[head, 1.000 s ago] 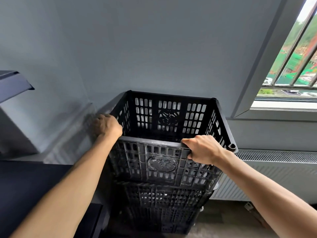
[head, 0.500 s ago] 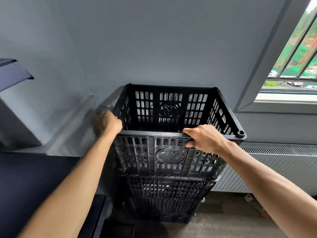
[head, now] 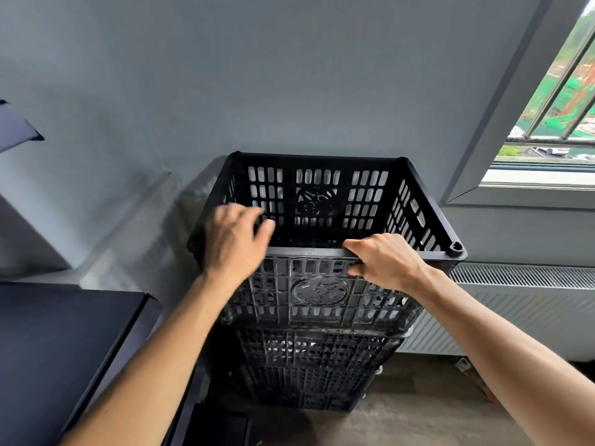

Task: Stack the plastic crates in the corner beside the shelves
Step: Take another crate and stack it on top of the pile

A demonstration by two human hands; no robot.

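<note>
A black slatted plastic crate (head: 325,239) sits atop two more black crates (head: 317,365) against the grey wall, beside the white radiator (head: 528,304). The right hand (head: 386,260) is clamped on its near rim, while the left hand (head: 233,241) hovers over the near-left corner, blurred, fingers loosely apart.

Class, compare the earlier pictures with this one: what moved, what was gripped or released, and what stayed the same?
The left hand let go of the top crate's left corner and lifted over the rim, fingers open. The right hand still grips the near rim. The crate stack stays against the wall.
</note>
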